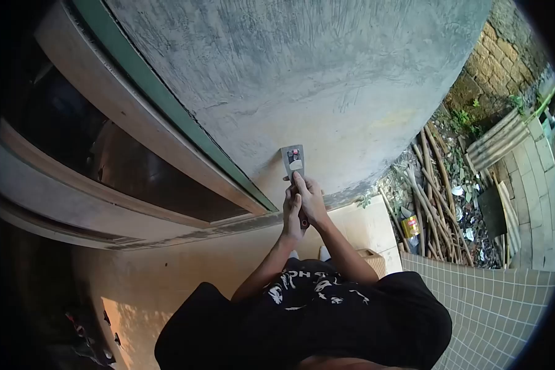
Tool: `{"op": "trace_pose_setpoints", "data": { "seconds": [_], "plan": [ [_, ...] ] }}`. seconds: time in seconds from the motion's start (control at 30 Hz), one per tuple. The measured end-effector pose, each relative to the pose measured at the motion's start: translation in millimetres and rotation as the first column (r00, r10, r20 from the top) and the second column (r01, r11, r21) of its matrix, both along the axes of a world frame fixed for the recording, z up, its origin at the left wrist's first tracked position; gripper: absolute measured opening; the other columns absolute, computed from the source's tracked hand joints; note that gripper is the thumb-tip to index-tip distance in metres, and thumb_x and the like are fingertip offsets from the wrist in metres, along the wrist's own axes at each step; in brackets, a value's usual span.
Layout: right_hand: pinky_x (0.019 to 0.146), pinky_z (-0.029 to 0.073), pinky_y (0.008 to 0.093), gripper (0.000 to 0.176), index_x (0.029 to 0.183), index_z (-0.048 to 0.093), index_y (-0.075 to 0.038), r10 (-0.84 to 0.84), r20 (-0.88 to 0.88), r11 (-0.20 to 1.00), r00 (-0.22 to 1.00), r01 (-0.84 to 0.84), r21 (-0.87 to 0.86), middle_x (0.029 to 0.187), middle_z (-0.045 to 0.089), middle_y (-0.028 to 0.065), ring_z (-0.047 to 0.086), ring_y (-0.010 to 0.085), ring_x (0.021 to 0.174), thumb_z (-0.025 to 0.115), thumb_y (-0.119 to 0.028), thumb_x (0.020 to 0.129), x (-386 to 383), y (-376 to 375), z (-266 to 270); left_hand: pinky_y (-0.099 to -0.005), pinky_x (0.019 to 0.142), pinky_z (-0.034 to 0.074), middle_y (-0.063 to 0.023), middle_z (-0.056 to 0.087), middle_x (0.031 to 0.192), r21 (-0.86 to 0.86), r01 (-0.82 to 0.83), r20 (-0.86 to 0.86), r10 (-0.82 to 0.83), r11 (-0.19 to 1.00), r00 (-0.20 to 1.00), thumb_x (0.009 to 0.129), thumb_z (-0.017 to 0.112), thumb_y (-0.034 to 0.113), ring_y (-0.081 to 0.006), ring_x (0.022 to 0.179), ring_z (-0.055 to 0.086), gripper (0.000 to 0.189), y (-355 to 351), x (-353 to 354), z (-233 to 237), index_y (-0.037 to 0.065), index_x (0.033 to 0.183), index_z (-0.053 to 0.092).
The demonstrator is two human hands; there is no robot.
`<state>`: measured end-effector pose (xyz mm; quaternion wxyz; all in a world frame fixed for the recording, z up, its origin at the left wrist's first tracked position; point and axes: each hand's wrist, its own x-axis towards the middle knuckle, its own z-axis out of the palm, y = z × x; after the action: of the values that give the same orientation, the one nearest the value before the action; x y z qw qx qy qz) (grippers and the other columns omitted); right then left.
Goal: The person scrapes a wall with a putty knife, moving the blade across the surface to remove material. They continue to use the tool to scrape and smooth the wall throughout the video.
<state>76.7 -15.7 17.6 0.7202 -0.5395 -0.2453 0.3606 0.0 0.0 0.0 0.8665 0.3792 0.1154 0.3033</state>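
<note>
A loose black short-sleeved T-shirt with white printing, worn with bare forearms and hands.
The black fabric T-shirt [302, 330] has wide, soft sleeves [416, 290] and a curved neckline [345, 359] at the bottom edge of the view. Across the chest runs a short row of bold white capital letters [308, 274], partly lost in folds, with an H and a rounded letter showing. Near them sit irregular white printed patches [277, 295], broken and brush-like, whose motif is unclear. The left hand [292, 213] and right hand [314, 200] are ungloved. Two small pale shapes [324, 252] show at the feet, too small to identify.
</note>
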Motion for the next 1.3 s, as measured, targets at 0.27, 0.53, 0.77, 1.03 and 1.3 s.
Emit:
{"op": "trace_pose_setpoints", "data": {
  "seconds": [0.27, 0.53, 0.77, 1.03, 1.3],
  "plan": [
    [0.051, 0.04, 0.0287, 0.051, 0.067, 0.058, 0.001, -0.109, 0.29, 0.956, 0.951, 0.181, -0.232, 0.058, 0.053, 0.0062, 0.049, 0.0127, 0.053, 0.046, -0.042, 0.093, 5.9, -12.0, 32.6, -0.0279, 0.092, 0.039, -0.0058, 0.046, 0.118, -0.061, -0.175, -0.07, 0.171, 0.983, 0.983, 0.096, 0.036, 0.032, -0.0145, 0.109, 0.047, 0.043, -11.3, 21.2, 6.5, 0.007, 0.131, 0.035],
    [0.047, 0.039, 0.0329, 0.05, 0.065, 0.059, 0.005, -0.135, 0.381, 0.928, 0.915, 0.251, -0.274, 0.051, 0.053, 0.0125, 0.048, 0.0156, 0.047, 0.049, -0.036, 0.092, 6.2, -3.0, 17.7, -0.0282, 0.094, 0.038, -0.007, 0.045, 0.122, 0.008, -0.152, -0.089, 0.152, 0.988, 0.984, 0.096, 0.033, 0.032, -0.0154, 0.11, 0.046, 0.051, -0.1, 20.5, -28.6, 0.004, 0.138, 0.027],
    [0.044, 0.036, 0.0347, 0.052, 0.063, 0.057, 0.008, -0.096, 0.376, 0.92, 0.922, 0.226, -0.32, 0.048, 0.051, 0.0158, 0.047, 0.0159, 0.044, 0.052, -0.036, 0.09, 14.6, -9.3, 24.9, -0.0278, 0.081, 0.044, -0.0081, 0.051, 0.108, 0.084, -0.26, -0.164, 0.271, 0.962, 0.949, 0.096, 0.026, 0.036, -0.0154, 0.099, 0.052, 0.051, -10.8, 29.4, 0.8, 0.002, 0.134, 0.031],
    [0.04, 0.032, 0.035, 0.052, 0.059, 0.054, 0.009, -0.184, 0.388, 0.93, 0.903, 0.288, -0.229, 0.044, 0.045, 0.0161, 0.04, 0.014, 0.041, 0.054, -0.034, 0.09, 17.8, 8.0, 30.0, -0.0262, 0.089, 0.04, -0.0074, 0.048, 0.116, -0.017, -0.2, -0.164, 0.195, 0.98, 0.967, 0.096, 0.031, 0.034, -0.0136, 0.106, 0.048, 0.053, 5.5, 33.2, -3.5, -0.001, 0.136, 0.029],
    [0.04, 0.03, 0.0358, 0.053, 0.056, 0.052, 0.008, -0.186, 0.339, 0.928, 0.922, 0.278, -0.248, 0.042, 0.041, 0.0139, 0.036, 0.0134, 0.04, 0.056, -0.033, 0.089, 10.8, 6.3, 32.8, -0.0253, 0.089, 0.039, -0.0076, 0.049, 0.114, 0.153, -0.148, -0.198, 0.177, 0.977, 0.964, 0.096, 0.031, 0.032, -0.0133, 0.105, 0.048, 0.05, 10.7, 23.1, -12.3, -0.002, 0.133, 0.032]
  ]
}}
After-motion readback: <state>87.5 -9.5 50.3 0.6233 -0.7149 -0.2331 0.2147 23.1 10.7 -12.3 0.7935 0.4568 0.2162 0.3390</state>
